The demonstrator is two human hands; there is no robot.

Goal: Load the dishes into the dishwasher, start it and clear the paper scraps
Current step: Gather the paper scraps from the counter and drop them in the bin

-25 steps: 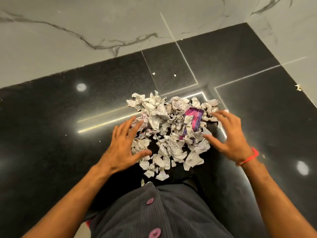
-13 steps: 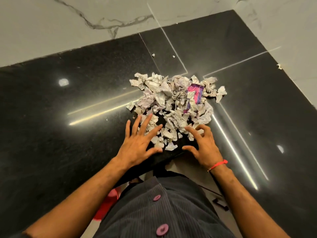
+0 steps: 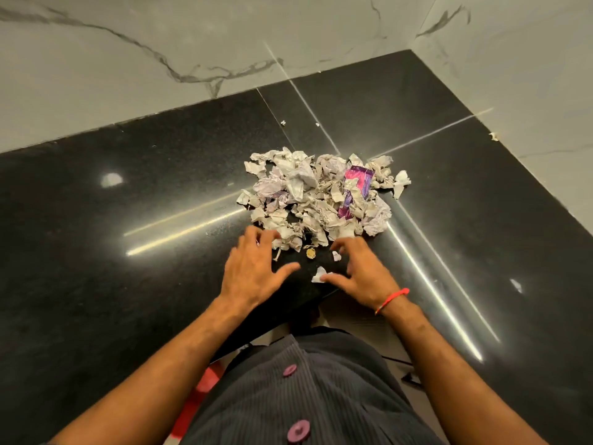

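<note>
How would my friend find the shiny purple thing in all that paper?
Look at the black countertop by the marble wall, then at the heap of crumpled paper scraps in its middle. On the heap's right side lies a purple wrapper, the only colourful, glossy piece among pale paper.

1 scrap pile [image 3: 314,197], 1 purple wrapper [image 3: 356,191], 2 hands [image 3: 253,274]

One view only, worn on the head, wide-angle, with straight seams bowed toward the picture's edges. Looks forward and steeply down onto the black bench [image 3: 134,200] from above its near edge, close enough that both forearms and the dark buttoned shirt [image 3: 308,390] fill the lower picture. Faces the far right corner of the bench, where the marble wall [image 3: 160,36] runs along the far edge and turns down the right edge. No second view to share anything with.
</note>
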